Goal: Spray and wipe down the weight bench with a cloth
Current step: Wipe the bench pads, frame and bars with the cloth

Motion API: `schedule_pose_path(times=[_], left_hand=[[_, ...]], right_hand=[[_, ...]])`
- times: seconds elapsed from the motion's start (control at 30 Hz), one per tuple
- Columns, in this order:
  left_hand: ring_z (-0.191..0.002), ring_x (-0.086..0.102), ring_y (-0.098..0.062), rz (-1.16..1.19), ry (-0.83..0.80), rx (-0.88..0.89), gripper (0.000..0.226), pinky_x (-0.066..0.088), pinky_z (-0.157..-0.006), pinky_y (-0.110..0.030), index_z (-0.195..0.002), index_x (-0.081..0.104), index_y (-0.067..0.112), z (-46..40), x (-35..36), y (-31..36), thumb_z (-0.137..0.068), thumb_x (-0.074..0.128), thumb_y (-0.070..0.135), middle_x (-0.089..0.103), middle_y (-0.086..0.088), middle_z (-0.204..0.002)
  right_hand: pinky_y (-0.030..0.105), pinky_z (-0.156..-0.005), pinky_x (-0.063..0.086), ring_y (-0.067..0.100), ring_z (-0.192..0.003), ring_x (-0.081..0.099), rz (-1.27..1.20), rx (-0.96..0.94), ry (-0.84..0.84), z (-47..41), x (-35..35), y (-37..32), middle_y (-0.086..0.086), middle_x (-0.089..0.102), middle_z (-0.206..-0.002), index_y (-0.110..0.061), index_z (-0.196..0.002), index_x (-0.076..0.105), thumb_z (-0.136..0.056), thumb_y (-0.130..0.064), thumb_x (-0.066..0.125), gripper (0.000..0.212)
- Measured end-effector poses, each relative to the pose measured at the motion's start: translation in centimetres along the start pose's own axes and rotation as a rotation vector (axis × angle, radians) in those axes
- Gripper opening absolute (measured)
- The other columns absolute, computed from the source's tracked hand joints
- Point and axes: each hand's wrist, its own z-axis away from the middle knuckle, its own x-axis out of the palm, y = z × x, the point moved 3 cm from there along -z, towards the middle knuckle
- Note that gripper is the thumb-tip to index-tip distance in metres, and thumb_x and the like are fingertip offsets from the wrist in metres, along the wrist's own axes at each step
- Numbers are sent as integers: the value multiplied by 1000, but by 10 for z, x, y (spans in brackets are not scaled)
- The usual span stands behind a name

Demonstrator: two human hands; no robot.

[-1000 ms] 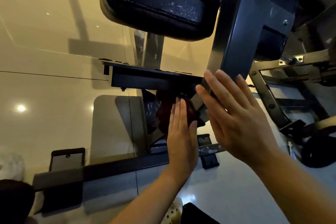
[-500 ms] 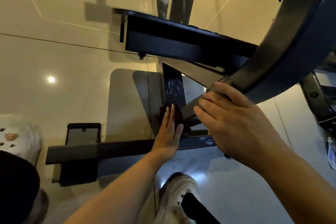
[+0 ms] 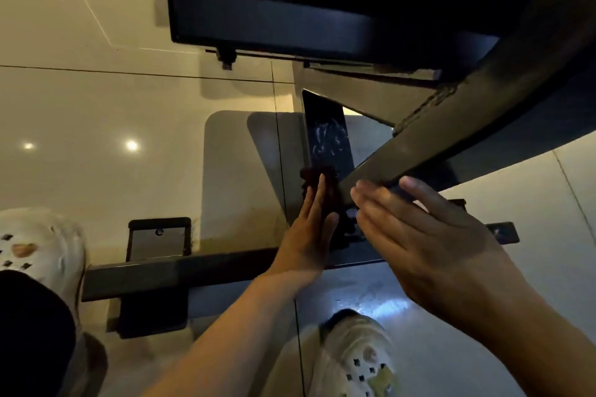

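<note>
Weight bench frame (image 3: 451, 138): dark metal, seen from above; a slanted beam runs from upper right down to centre, a wide crossbar (image 3: 322, 3) spans the top, a floor bar (image 3: 193, 271) runs left to right near the viewer
Lower upright (image 3: 329, 138): dark, marked with pale streaks (wet or scuffed, cannot tell), just beyond the cloth
Cloth (image 3: 322, 172): dark red, bunched against the frame where the slanted beam meets the base, centre of view
Left hand (image 3: 306, 235): fingers straight and together, palm pressing flat on the cloth
Right hand (image 3: 419, 235): fingers straight, spread slightly, laid against the lower end of the slanted beam; nothing gripped
Floor (image 3: 96, 106): glossy pale tiles with light reflections
Pale perforated clogs: one near centre (image 3: 354, 354), one at left edge (image 3: 35, 245)
</note>
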Motion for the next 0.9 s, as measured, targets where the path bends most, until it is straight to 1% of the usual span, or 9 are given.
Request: schedule_pose_path(times=[0.1,0.17,0.23,0.3,0.43,0.53,0.63,0.77,0.9], left_hand=[[-142,25,-8,121,106,-21,54,24,-104,-7,-147,10,35,1,-1,0,-98,33,39,23,2,-158],[-132,38,-7,203,196,-113,48,30,-89,1,-150,21,27,2,2,6,-103,34,32,41,-4,-149],[-119,54,-18,160,274,-184,47,36,-72,-8,-150,30,22,5,6,19,-103,34,29,58,-11,-132],[-110,61,-21,261,317,-167,51,40,-68,-11,-147,38,21,16,4,34,-100,34,38,64,-4,-117],[-119,55,-1,490,262,-9,51,44,-97,-16,-146,39,17,37,-2,76,-99,34,37,61,3,-128],[-107,54,14,480,228,143,35,40,-91,-6,-136,46,18,38,-17,111,-104,34,21,58,19,-113],[-111,54,8,388,158,267,26,42,-94,-12,-125,48,25,24,-38,134,-103,34,25,59,12,-116],[-146,24,-20,270,118,465,50,27,-117,-47,-149,32,9,23,-39,141,-102,32,27,34,-10,-154],[-149,8,-11,247,112,442,53,17,-121,-46,-152,24,18,22,-35,139,-102,31,31,18,0,-161]], right_hand=[[40,-118,1,29,-132,35,43,1,56,-2,10,-2,21,56,-134,1,-117,65,-100,-4,-2,70],[39,-119,1,28,-132,34,35,11,87,-3,12,-2,20,57,-133,1,-116,66,-101,-4,2,66],[39,-119,4,27,-133,35,33,38,132,-4,10,-5,19,58,-133,0,-115,67,-101,-5,8,61],[40,-119,8,26,-134,37,-1,70,183,-3,8,-9,18,58,-133,-1,-116,66,-100,-6,15,53],[45,-118,19,26,-135,41,-67,154,348,1,-5,-11,17,57,-134,-4,-120,62,-101,-10,36,33],[50,-117,20,27,-135,40,-79,213,457,7,-19,-7,17,52,-137,-6,-126,53,-99,-9,44,29],[49,-118,21,28,-135,39,-134,307,569,13,-34,-6,17,48,-137,-5,-129,49,-98,-8,46,31],[49,-118,24,30,-134,39,-163,368,599,15,-37,-13,17,46,-136,-5,-129,47,-97,-8,46,32],[51,-117,24,33,-135,38,-152,374,558,17,-27,-14,18,46,-138,-5,-130,46,-96,-9,49,35]])
